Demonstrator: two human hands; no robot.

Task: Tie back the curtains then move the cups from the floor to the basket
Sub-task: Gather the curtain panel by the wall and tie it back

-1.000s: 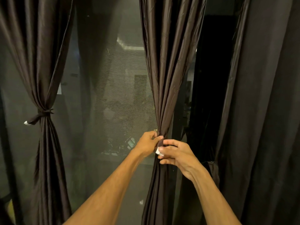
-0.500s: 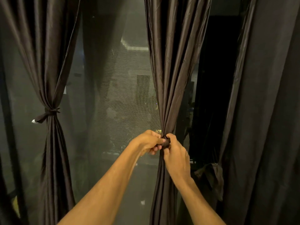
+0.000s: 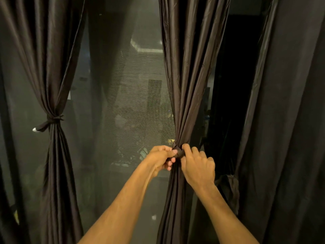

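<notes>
Head view: faces a window screen (image 3: 131,103) at night, hung with dark drapes, both forearms reaching up into the middle.
Middle curtain (image 3: 190,85): bunched into one tight waist at hand height, fans out above, falls straight below (narrow enough for a short band to close round).
Tie band (image 3: 180,153): wraps that waist, dark as the cloth, shows only as a short roll between the two hands.
Left hand (image 3: 161,159): clenched on the band's left end, thumb laid along the top, fingers curled under; sits on the window side, likely to draw against the other hand.
Right hand (image 3: 198,166): pinches the band's right end, forefinger hooked over the top, knuckles toward the camera; opposes the left, so reads as cinching a knot.
Step in hand: tightening, probably; cannot tell knot finished or not, hidden between the fingers.
Left curtain (image 3: 52,67): already gathered and bound by its own tie (image 3: 52,118), with a white-tipped tail (image 3: 35,129) sticking out to the left.
Right curtain (image 3: 290,120): hangs loose and full, not yet bound; dark scrap of fabric (image 3: 228,184) dangling just beside, maybe its tie, too dim to say.
Cups and basket: nowhere in view, floor out of frame; second half of the task not yet begun, by the look of things.
Watch for: slick cloth, apt to slip out of the waist on any loss of tension ahead of a firm knot.
</notes>
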